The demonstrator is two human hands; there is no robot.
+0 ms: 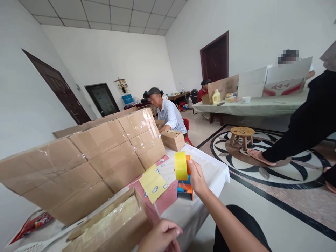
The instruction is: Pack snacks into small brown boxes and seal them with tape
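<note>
My right hand (197, 177) grips a tape dispenser (188, 188) with orange and blue parts, and a wide yellow tape roll (181, 166) is mounted on it. The dispenser is over the right side of the cloth-covered table. Low in the view, my left hand (160, 235) is beside the near end of a long cardboard box (112, 224). Its fingers are curled in, with thumb and forefinger close together; anything between them is hidden. Shiny clear tape covers much of the box's top. A yellow paper sheet (152, 182) lies beyond it on pink paper.
A tall taped cardboard partition (91, 157) stands along the table's left. A small closed carton (173, 139) sits at the far end, near a seated person (170, 113). A white slotted utensil (39, 245) and red packet (33, 225) lie lower left. A wooden stool (242, 132) stands right.
</note>
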